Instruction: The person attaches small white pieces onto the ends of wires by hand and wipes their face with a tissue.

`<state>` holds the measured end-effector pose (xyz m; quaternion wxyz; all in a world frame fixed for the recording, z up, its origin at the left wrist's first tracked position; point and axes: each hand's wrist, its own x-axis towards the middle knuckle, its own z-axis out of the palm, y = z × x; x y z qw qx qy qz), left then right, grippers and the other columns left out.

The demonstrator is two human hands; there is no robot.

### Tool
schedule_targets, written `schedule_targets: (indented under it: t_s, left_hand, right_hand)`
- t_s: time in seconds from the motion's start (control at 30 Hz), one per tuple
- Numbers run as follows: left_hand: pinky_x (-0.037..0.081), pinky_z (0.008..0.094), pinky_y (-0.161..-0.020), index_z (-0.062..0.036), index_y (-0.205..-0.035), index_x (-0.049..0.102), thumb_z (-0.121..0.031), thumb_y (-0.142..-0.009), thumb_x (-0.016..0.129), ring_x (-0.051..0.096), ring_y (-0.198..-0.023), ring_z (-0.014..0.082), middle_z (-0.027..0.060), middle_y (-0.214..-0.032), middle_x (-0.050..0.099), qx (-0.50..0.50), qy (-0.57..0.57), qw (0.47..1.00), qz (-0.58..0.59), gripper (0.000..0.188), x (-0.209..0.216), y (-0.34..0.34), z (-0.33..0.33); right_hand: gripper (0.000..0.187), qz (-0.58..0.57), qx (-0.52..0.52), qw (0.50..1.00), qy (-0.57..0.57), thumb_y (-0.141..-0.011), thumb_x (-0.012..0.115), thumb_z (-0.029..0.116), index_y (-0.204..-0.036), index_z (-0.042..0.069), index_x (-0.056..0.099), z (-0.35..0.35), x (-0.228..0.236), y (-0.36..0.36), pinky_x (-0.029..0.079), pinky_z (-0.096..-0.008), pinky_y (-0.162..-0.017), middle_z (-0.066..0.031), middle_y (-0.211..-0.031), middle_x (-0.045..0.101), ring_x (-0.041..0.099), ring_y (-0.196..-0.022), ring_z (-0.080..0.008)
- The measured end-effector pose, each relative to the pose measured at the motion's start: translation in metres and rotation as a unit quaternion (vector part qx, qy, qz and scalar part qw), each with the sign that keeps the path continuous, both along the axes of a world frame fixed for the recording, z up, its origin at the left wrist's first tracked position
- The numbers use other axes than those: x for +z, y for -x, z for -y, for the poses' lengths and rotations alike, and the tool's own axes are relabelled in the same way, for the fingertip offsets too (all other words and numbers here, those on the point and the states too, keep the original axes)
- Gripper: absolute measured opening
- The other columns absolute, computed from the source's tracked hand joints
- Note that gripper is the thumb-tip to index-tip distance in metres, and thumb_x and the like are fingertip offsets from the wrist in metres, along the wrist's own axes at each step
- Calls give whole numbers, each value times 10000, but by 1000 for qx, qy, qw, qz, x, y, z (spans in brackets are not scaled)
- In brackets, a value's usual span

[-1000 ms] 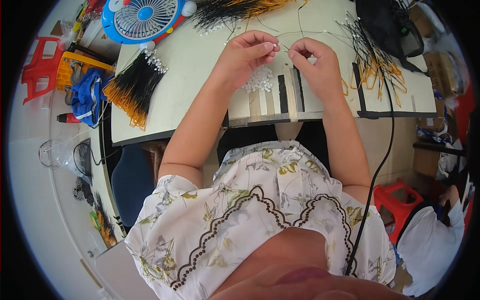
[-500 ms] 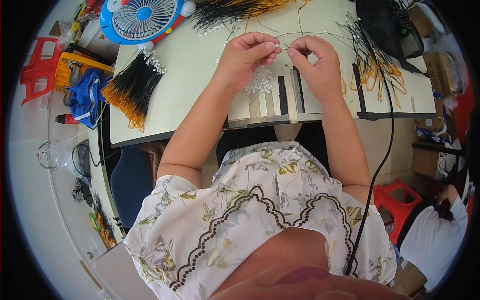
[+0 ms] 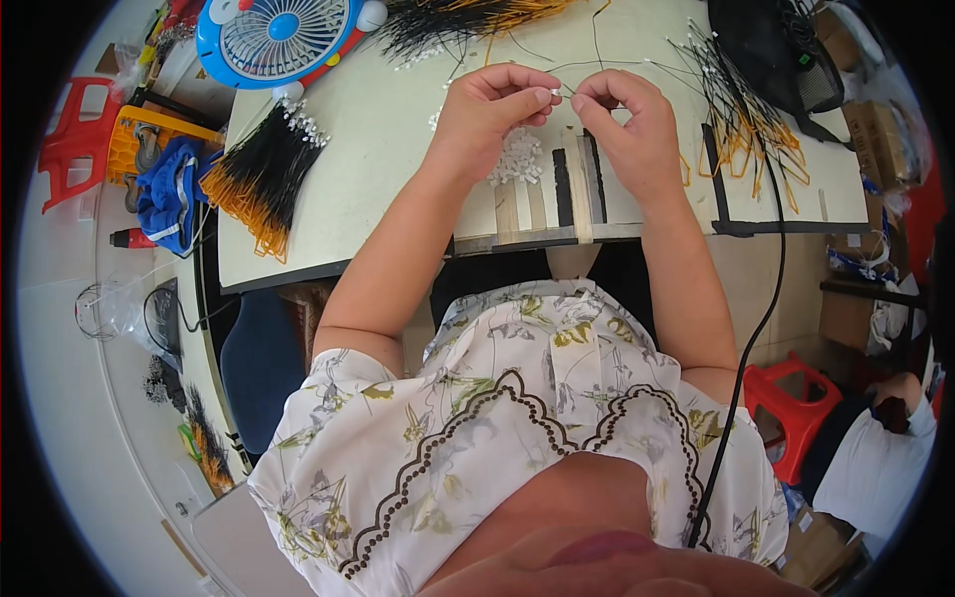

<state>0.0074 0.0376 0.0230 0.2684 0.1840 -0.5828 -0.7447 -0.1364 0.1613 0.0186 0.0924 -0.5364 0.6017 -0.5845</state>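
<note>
My left hand is raised over the table and pinches a small white plastic connector between thumb and forefinger. Close beside it, my right hand grips a thin dark wire, its end at the connector. Whether the tip sits inside the connector is too small to tell. Below the hands lies a heap of loose white connectors. At the left rests a thick bundle of black and orange wires with white connectors on the upper ends; looser wires spread out at the right.
A blue and white fan stands at the far left of the table. More black and orange wires lie at the back. Tape strips line the front edge. A black cable hangs at the right, near a red stool and another person's white sleeve.
My hands stay nearly in place, with the wire's end and the connector still together. The person at the lower right has shifted slightly.
</note>
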Motion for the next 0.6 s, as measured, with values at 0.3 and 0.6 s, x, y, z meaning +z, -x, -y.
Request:
schedule_targets:
  t_s: [0.3,0.6]
  left_hand:
    - [507,253,-723,14,-1016,697,-5,-871,678,616,-767,115,67,-885,699,9,41,999,-5,147,-1,1,-2]
    - [497,256,-726,12,-987,696,-24,-854,700,612,-764,123,66,-884,700,27,64,997,19,138,-1,2,-4]
  right_hand:
    - [105,18,8,1000,-9,-830,672,62,-819,-34,630,0,-1,1,469,-262,-686,-43,-762,635,565,-708,-118]
    - [103,-14,3,1000,-10,-814,683,64,-812,-27,636,0,-2,1,462,-267,-676,-52,-741,625,556,-698,-127]
